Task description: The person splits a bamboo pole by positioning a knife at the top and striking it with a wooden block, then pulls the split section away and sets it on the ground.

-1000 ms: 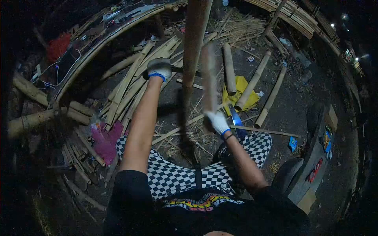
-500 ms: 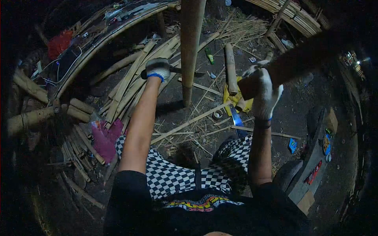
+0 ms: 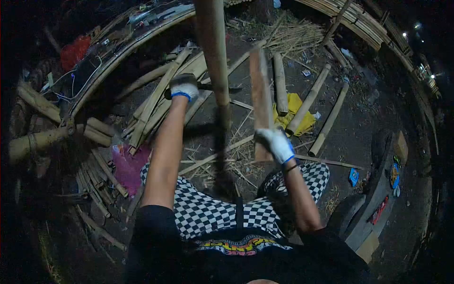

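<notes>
My left hand [image 3: 183, 87], in a white glove with a blue cuff, is closed round the handle of a knife [image 3: 206, 86]. Its dark blade reaches across to the upright bamboo pole [image 3: 213, 52], with the tip showing on the far side. How deep the blade sits in the bamboo cannot be made out. A long flat piece of wood [image 3: 261, 94] is gripped near its lower end by my gloved right hand [image 3: 276, 144]. The wood stands to the right of the pole, apart from it.
Split bamboo [image 3: 158, 102] lies at the left beside a pink bag [image 3: 127, 168]. Bamboo lengths [image 3: 308, 99] and a yellow bag [image 3: 295, 113] are on the ground at the right. A grey bench-like slab [image 3: 373, 203] is at the lower right.
My right hand has come down and to the left with the wood, uncovering the bamboo lengths. The pole's top has shifted left. My left hand remains on the knife.
</notes>
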Demonstrator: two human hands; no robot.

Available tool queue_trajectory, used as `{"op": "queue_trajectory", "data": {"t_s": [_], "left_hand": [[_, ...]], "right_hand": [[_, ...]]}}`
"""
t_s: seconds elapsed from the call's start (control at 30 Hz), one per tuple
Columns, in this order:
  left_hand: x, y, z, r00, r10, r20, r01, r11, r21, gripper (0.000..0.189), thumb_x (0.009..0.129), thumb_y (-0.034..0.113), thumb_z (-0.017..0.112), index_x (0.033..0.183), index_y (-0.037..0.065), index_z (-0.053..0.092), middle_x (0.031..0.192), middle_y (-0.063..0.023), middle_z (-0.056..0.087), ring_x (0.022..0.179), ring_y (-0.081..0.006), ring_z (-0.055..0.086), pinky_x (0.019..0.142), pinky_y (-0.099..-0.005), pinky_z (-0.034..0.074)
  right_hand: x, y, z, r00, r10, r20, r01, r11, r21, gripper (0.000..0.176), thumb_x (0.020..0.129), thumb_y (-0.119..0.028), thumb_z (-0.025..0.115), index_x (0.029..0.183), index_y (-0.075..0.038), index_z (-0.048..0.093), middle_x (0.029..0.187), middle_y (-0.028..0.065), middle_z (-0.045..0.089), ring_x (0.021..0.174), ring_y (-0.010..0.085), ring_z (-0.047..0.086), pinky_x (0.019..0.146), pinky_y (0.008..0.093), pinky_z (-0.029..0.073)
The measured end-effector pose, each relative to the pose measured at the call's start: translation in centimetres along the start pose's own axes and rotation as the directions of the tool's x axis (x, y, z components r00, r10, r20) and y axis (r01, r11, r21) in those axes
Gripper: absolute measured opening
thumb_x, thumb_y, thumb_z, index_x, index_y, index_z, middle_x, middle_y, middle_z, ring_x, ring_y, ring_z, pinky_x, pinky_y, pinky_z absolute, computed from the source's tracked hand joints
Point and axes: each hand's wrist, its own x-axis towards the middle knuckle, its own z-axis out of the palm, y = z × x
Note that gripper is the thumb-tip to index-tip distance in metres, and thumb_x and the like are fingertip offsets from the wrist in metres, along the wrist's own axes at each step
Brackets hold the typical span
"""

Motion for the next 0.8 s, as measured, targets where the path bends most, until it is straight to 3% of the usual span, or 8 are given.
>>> {"op": "queue_trajectory", "data": {"t_s": [0.03, 0.2, 0.23, 0.37, 0.43, 0.6, 0.7, 0.8], "left_hand": [[-0.3, 0.0, -0.1, 1.000, -0.002, 0.004, 0.002, 1.000, 0.001, 0.026, 0.079, 0.026, 0.058, 0.090, 0.008, 0.073, 0.094, -0.0171, 0.070, 0.088, -0.0351, 0.068, 0.075, -0.0444, 0.053], [-1.0, 0.0, -1.1, 1.000, -0.005, 0.009, 0.005, 1.000, -0.010, 0.027, 0.078, 0.028, 0.059, 0.090, 0.009, 0.073, 0.094, -0.0185, 0.069, 0.089, -0.0347, 0.067, 0.075, -0.0452, 0.053], [-1.1, 0.0, -1.1, 0.999, -0.019, 0.025, 0.020, 1.000, -0.012, 0.027, 0.079, 0.029, 0.059, 0.089, 0.009, 0.074, 0.095, -0.0171, 0.070, 0.090, -0.0342, 0.067, 0.076, -0.0449, 0.053], [-1.2, 0.3, -1.3, 0.999, -0.037, 0.003, 0.037, 0.998, 0.048, 0.026, 0.079, 0.029, 0.059, 0.089, 0.009, 0.074, 0.095, -0.0167, 0.070, 0.089, -0.0336, 0.068, 0.074, -0.0445, 0.053], [-1.6, 0.6, -1.9, 0.999, -0.035, 0.028, 0.035, 0.999, -0.003, 0.026, 0.080, 0.028, 0.058, 0.089, 0.009, 0.074, 0.093, -0.0162, 0.070, 0.086, -0.0336, 0.068, 0.072, -0.0442, 0.053], [-1.3, -0.3, -0.3, 0.999, 0.025, -0.043, -0.021, 0.996, 0.087, 0.026, 0.082, 0.024, 0.055, 0.092, 0.010, 0.074, 0.097, -0.0180, 0.069, 0.094, -0.0331, 0.067, 0.078, -0.0450, 0.052], [-1.9, -0.6, -1.1, 1.000, 0.016, 0.004, -0.017, 0.999, 0.045, 0.026, 0.078, 0.024, 0.057, 0.091, 0.009, 0.074, 0.094, -0.0175, 0.070, 0.091, -0.0347, 0.067, 0.078, -0.0461, 0.053], [-1.4, -0.8, -0.6, 1.000, 0.020, 0.018, -0.020, 1.000, 0.023, 0.028, 0.078, 0.031, 0.060, 0.088, 0.009, 0.074, 0.092, -0.0179, 0.069, 0.088, -0.0359, 0.067, 0.075, -0.0474, 0.052]], "right_hand": [[2.2, 2.2, -2.5, 0.879, -0.472, 0.062, 0.462, 0.815, -0.349, 0.023, 0.090, -0.017, 0.056, 0.106, -0.004, 0.068, 0.089, 0.0098, 0.070, 0.080, 0.0198, 0.067, 0.075, 0.0309, 0.052], [-2.0, -13.6, -5.4, 0.846, -0.332, -0.416, 0.424, 0.894, 0.148, 0.037, 0.086, -0.034, 0.066, 0.102, 0.000, 0.064, 0.090, 0.0057, 0.067, 0.072, 0.0140, 0.063, 0.066, 0.0276, 0.052], [-2.7, -14.6, -4.2, 0.690, -0.594, -0.414, 0.718, 0.634, 0.288, 0.033, 0.089, -0.030, 0.064, 0.103, 0.000, 0.063, 0.088, 0.0068, 0.067, 0.075, 0.0182, 0.065, 0.071, 0.0300, 0.053], [2.5, -9.2, -1.8, 0.640, -0.679, -0.359, 0.732, 0.397, 0.553, 0.031, 0.090, -0.027, 0.064, 0.104, 0.001, 0.063, 0.088, 0.0086, 0.067, 0.080, 0.0235, 0.064, 0.078, 0.0370, 0.051], [4.3, -0.8, 2.3, 0.681, -0.487, -0.548, 0.617, 0.784, 0.071, 0.034, 0.090, -0.030, 0.063, 0.098, 0.002, 0.065, 0.089, 0.0099, 0.068, 0.079, 0.0237, 0.064, 0.076, 0.0398, 0.050], [1.3, 8.3, 6.0, 0.996, 0.074, 0.039, -0.070, 0.993, -0.091, 0.038, 0.087, -0.035, 0.062, 0.098, 0.001, 0.068, 0.089, 0.0158, 0.069, 0.082, 0.0227, 0.065, 0.075, 0.0351, 0.050], [2.0, 6.2, 3.3, 0.927, -0.304, 0.222, 0.376, 0.742, -0.555, 0.040, 0.087, -0.037, 0.063, 0.106, -0.001, 0.066, 0.089, 0.0136, 0.068, 0.078, 0.0213, 0.065, 0.071, 0.0350, 0.051], [1.5, -0.9, 0.1, 0.947, -0.320, -0.030, 0.312, 0.938, -0.153, 0.036, 0.087, -0.026, 0.065, 0.108, 0.003, 0.063, 0.088, 0.0066, 0.068, 0.077, 0.0152, 0.063, 0.071, 0.0308, 0.051]]}}
